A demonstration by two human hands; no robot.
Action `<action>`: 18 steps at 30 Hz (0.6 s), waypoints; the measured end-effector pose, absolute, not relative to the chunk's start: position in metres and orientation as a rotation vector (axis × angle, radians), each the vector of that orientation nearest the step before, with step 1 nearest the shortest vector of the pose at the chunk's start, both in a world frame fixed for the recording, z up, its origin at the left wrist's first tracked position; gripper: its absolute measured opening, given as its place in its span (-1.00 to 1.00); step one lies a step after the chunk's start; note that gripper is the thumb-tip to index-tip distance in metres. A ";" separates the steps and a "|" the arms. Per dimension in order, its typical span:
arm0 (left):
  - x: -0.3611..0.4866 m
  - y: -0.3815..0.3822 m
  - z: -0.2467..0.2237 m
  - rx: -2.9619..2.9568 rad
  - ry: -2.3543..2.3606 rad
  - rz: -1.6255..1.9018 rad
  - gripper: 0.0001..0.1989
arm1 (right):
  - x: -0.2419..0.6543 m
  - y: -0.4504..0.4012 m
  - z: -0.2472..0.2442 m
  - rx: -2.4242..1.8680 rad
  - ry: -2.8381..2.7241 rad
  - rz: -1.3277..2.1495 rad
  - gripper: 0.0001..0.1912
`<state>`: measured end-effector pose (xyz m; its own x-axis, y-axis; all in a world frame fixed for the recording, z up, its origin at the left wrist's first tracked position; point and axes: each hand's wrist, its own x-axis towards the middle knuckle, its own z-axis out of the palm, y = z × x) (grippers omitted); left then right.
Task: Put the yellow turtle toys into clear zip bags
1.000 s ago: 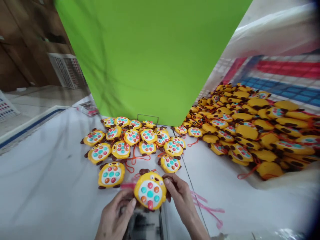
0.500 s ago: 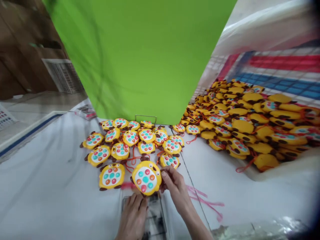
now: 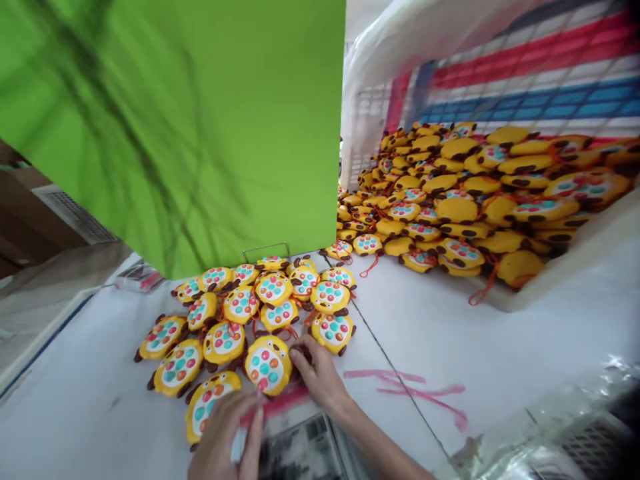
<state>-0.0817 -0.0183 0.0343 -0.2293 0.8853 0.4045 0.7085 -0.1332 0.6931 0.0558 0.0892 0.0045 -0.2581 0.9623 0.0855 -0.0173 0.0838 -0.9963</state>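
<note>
One round yellow toy with coloured buttons (image 3: 267, 365) lies on the white desk (image 3: 450, 333), pinched at its edge by the right hand (image 3: 317, 373). The left hand (image 3: 227, 433) rests open, flat on a clear plastic sleeve (image 3: 300, 453). The toy is best set flat beside its row.

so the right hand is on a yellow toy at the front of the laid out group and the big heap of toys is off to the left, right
Not quite. The head view shows the right hand on the yellow toy at the front of the laid out group, but the big heap is off to the right, not the left.
</note>
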 end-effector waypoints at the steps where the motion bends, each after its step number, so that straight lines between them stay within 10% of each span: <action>1: -0.086 -0.003 0.046 1.788 1.958 1.300 -0.84 | 0.055 0.089 0.001 -1.005 -1.449 1.332 -0.86; 11: -0.076 0.166 0.051 2.235 2.077 0.602 -0.32 | 0.051 0.086 -0.011 -0.958 -1.438 1.422 -0.87; 18: -0.087 0.179 0.060 2.112 2.056 0.815 -0.49 | 0.052 0.085 -0.019 -0.934 -1.500 1.333 -0.81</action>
<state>-0.0866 0.1785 0.0599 -0.0443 0.9493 0.3113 0.9046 -0.0942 0.4157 0.0517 0.0850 -0.0193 -0.3146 0.9394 0.1362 -0.0252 0.1352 -0.9905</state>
